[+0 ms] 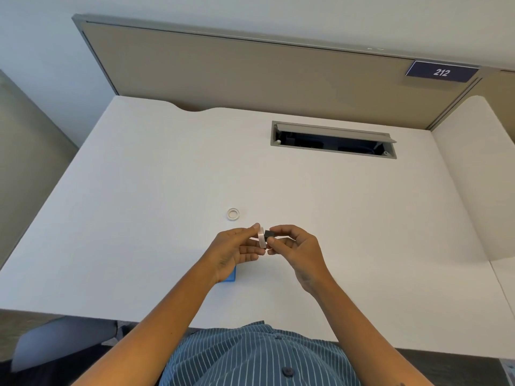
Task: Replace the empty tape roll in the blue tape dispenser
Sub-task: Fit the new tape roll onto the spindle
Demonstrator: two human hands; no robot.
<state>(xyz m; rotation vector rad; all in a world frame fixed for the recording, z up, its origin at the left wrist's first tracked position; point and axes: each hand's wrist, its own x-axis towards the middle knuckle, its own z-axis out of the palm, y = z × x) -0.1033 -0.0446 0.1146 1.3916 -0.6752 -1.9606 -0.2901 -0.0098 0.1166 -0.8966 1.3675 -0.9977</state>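
Left hand (237,247) pinching new tape roll (261,239); right hand (295,246) pinching little black hub (269,234), touching roll. Could slip, drop, roll off bench (139,190). Blue dispenser (230,274) half hidden under left wrist. Empty ring (233,213) lying nearby.

Blue shirt (250,355) w/ thin white vertical pinstripes, button-front, filling bottom centre of view. Two dark round buttons on placket: one approx mid-chest, a smaller one higher up. Forearms bare, no sleeves in view, so short-sleeved or rolled, can't tell which. Left hand (237,250) & right hand (295,247) bare: no rings, watch or gloves.
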